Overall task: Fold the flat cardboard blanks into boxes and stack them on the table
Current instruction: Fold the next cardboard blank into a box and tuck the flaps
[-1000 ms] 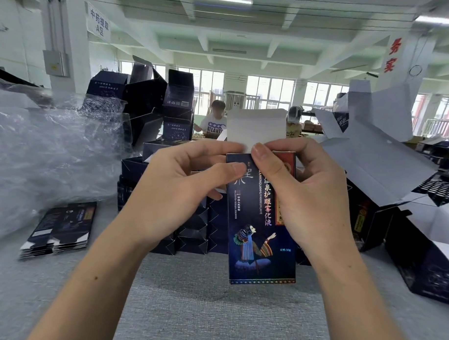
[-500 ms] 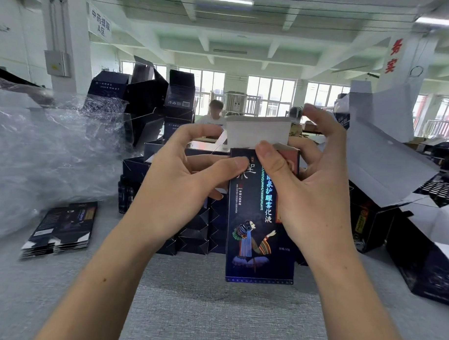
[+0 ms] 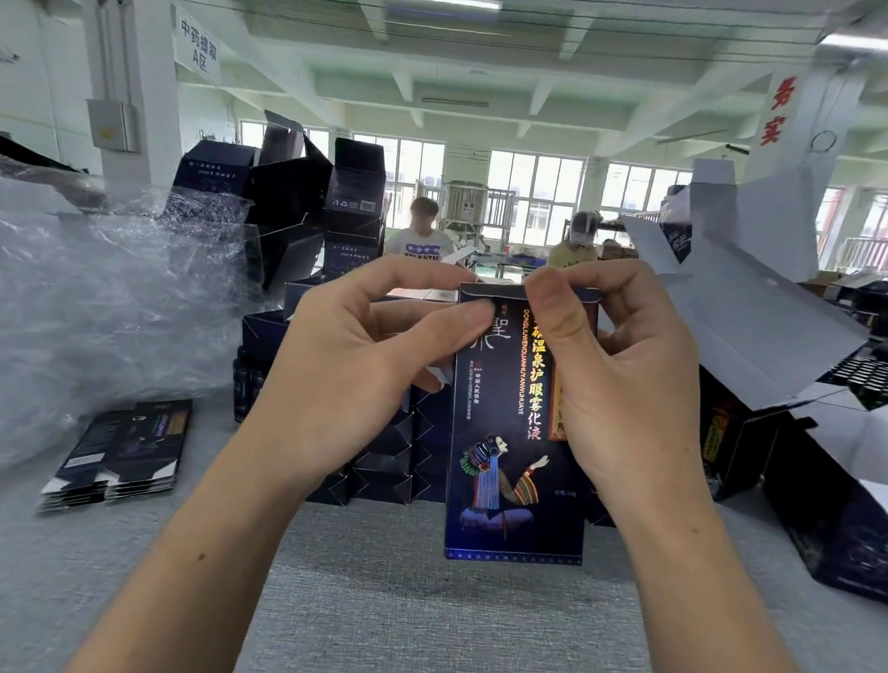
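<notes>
Two hands on one box, over the near middle of the grey worktop [image 3: 421,632]. The dark blue printed box [image 3: 507,494] stands upright between them, figure and gold lettering facing out, its top flap folded down at the upper edge. The left hand [image 3: 355,368] grips the upper left corner, thumb flat on the front and forefinger curled over the top. The right hand [image 3: 631,398] clasps the upper right side, thumb bent down onto the flap and the other fingers wrapped behind.

Just behind the hands, mid-worktop, folded boxes [image 3: 392,465] sit in dark rows. Towards the left edge lies a small stack of flat blanks [image 3: 121,451], with crumpled clear plastic wrap [image 3: 96,304] heaped beyond it. Along the right edge, big open cartons [image 3: 764,342] throw their white flaps wide. At the far side more dark cartons [image 3: 295,205] pile high, and past them two workers [image 3: 423,232] stand by the windows.
</notes>
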